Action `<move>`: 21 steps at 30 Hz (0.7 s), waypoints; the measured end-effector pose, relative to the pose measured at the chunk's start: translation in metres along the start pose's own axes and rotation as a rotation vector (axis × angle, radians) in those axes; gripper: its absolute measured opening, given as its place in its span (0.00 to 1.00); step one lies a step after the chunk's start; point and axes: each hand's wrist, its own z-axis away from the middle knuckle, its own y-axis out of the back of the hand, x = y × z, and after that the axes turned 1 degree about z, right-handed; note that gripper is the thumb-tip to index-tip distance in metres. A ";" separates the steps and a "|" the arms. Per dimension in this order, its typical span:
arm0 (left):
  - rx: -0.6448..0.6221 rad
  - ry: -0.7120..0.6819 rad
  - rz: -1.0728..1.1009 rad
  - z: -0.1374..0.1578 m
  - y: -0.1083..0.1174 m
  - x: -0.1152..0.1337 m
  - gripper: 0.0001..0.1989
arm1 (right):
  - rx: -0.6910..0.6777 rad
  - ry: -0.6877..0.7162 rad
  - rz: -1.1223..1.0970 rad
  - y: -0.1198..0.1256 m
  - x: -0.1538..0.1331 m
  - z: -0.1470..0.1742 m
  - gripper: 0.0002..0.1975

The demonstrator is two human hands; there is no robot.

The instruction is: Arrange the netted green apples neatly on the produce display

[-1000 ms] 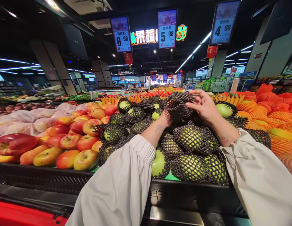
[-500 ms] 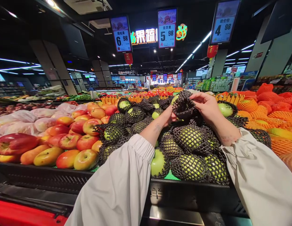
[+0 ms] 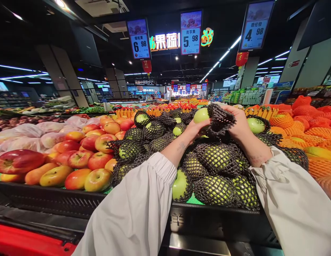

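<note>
My left hand (image 3: 195,129) cups a bare green apple (image 3: 201,115) from below, above a heap of green apples in black foam nets (image 3: 215,156). To its right my right hand (image 3: 238,124) grips a bunched black foam net (image 3: 219,120), which sits beside the apple, mostly off it. Both arms wear pale long sleeves and reach over the black front wall of the display bin (image 3: 216,220).
Red and yellow apples (image 3: 85,156) fill the bin section to the left. Fruit in orange nets (image 3: 315,138) lies to the right. Price signs (image 3: 190,32) hang overhead. A red edge (image 3: 26,243) shows at lower left.
The black net has come off the green apple: it covered the fruit before, and now the apple sits bare in my left hand with the net pulled right.
</note>
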 end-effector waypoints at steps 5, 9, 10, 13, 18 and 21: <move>0.007 -0.092 0.039 -0.003 -0.003 -0.002 0.31 | 0.017 0.092 0.112 0.007 0.011 -0.005 0.14; 0.132 -0.159 0.083 -0.004 -0.004 -0.001 0.37 | 0.039 0.041 0.094 0.008 0.022 -0.010 0.14; 0.153 -0.165 0.108 -0.004 -0.004 0.000 0.37 | 0.036 0.028 0.077 0.007 0.024 -0.011 0.14; 0.164 -0.185 0.168 -0.005 -0.003 0.001 0.38 | 0.062 -0.048 0.011 0.004 0.026 -0.011 0.16; 0.120 -0.242 0.013 -0.005 0.001 -0.002 0.42 | 0.198 -0.209 -0.351 0.000 0.011 -0.008 0.18; 0.143 -0.291 -0.091 -0.005 0.001 -0.003 0.44 | 0.092 -0.195 -0.303 -0.002 -0.005 -0.003 0.22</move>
